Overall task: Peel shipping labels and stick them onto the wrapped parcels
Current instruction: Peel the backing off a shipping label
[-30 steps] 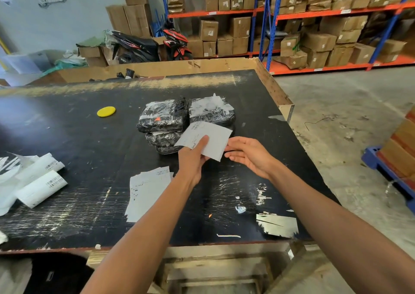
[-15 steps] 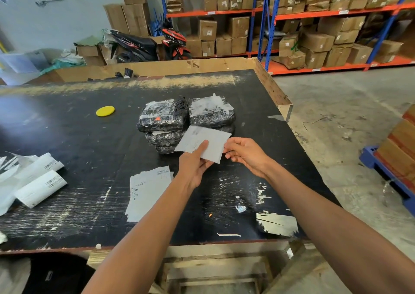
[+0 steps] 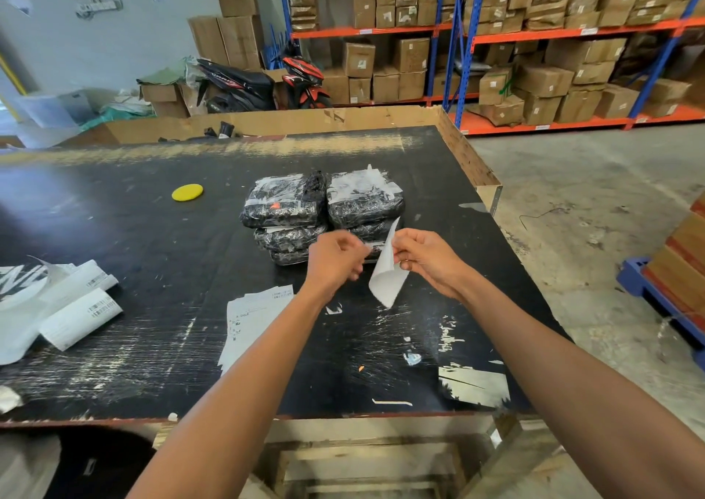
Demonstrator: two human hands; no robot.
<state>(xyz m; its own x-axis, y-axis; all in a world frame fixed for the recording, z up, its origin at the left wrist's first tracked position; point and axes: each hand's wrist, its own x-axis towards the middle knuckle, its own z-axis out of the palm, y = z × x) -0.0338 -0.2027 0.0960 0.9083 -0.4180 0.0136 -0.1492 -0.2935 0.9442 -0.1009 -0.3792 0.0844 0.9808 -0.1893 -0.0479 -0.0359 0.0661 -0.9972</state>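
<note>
Both hands are raised over the black surface [image 3: 133,231], just in front of the stacked wrapped parcels [image 3: 324,208]. The right hand [image 3: 427,260] pinches the shipping label [image 3: 387,273] with fingers curled onto its right edge; the sheet hangs nearly edge-on, long axis running from its upper tip near the parcels down to a lower corner pointing toward the person. The left hand [image 3: 335,258] has its fingers curled tight beside the label's left edge (whether they clamp a peeled layer, I cannot tell). A pile of label sheets [image 3: 248,315] lies flat near the left forearm. Rolled labels [image 3: 72,308] sit at far left, a yellow disc [image 3: 187,192] beyond.
</note>
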